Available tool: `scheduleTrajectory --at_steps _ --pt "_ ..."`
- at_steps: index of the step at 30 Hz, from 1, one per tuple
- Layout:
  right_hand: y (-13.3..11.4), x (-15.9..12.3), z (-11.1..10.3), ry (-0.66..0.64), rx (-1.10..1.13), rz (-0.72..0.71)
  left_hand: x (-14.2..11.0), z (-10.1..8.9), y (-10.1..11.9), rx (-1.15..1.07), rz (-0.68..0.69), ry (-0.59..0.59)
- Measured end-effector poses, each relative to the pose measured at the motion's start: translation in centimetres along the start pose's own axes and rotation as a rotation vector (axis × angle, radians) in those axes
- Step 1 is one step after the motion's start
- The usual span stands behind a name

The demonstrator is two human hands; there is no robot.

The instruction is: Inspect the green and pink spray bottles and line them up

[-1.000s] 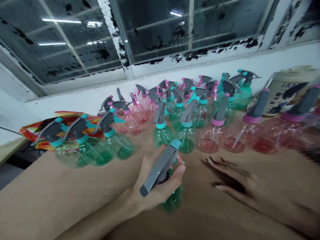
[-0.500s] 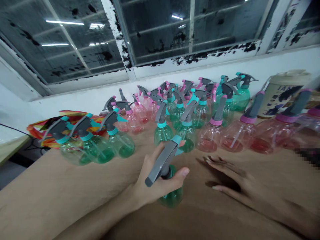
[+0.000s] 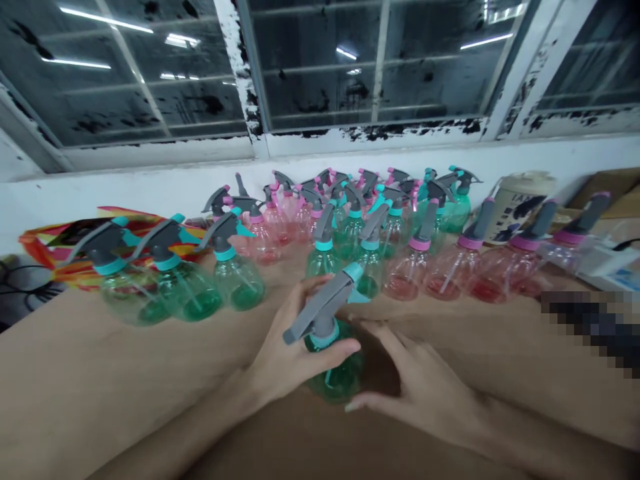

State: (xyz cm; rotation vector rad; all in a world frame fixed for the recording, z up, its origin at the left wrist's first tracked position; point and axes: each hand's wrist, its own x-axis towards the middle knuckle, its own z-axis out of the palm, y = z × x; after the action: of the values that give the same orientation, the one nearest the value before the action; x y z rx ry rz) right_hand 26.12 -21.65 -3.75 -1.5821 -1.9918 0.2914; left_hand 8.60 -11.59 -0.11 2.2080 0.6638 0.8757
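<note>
In front of me, a green spray bottle (image 3: 339, 373) with a grey trigger head and turquoise collar stands on the wooden table, a little liquid inside. My left hand (image 3: 290, 347) is closed around its upper body and neck, thumb across the near side. My right hand (image 3: 425, 383) is beside the bottle's right side, thumb and fingers apart around its lower part. Whether those fingertips touch the bottle I cannot tell. Just behind stand another green spray bottle (image 3: 367, 283) and a pink spray bottle (image 3: 403, 279).
Three green spray bottles (image 3: 240, 287) stand at the left, before a colourful bag (image 3: 37, 250). Several pink and green bottles crowd the wall under the window. At right are more pink bottles (image 3: 445, 280), a cream printed container (image 3: 517, 207), a cardboard box (image 3: 607, 190) and a blurred dark object (image 3: 590, 327).
My right hand has moved left, from the open table to beside the held bottle. My left hand still grips the bottle, now slightly further left. The view has shifted a little.
</note>
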Motion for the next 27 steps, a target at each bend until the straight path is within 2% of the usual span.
scheduleTrajectory --at_steps 6,8,11,15,17,20,23,27 --pt "-2.9 1.8 1.9 0.041 0.023 0.009 -2.6 -2.5 -1.5 0.047 0.022 -0.106" --pt "-3.3 2.6 2.4 0.035 0.054 0.04 -3.7 -3.5 -2.1 0.079 0.025 -0.092" --pt "-3.6 4.1 3.0 0.032 0.07 0.09 -5.4 -4.9 -3.3 0.14 -0.066 -0.039" --pt "-3.5 6.7 3.3 0.073 -0.012 -0.072 -7.1 -5.9 -4.8 0.176 -0.188 0.0" --pt "-3.5 8.1 3.3 0.057 -0.044 -0.11 -7.2 -6.0 -5.6 0.156 -0.205 0.014" --pt "-3.2 9.8 3.5 -0.001 -0.006 -0.071 -6.6 -5.8 -6.6 0.19 -0.218 0.095" --pt "-2.8 10.7 3.7 -0.028 0.055 -0.036 -5.6 -5.5 -7.3 0.289 -0.228 0.155" --pt "-2.1 11.0 3.8 -0.005 0.063 0.011 -4.2 -5.0 -7.1 0.525 -0.216 0.135"
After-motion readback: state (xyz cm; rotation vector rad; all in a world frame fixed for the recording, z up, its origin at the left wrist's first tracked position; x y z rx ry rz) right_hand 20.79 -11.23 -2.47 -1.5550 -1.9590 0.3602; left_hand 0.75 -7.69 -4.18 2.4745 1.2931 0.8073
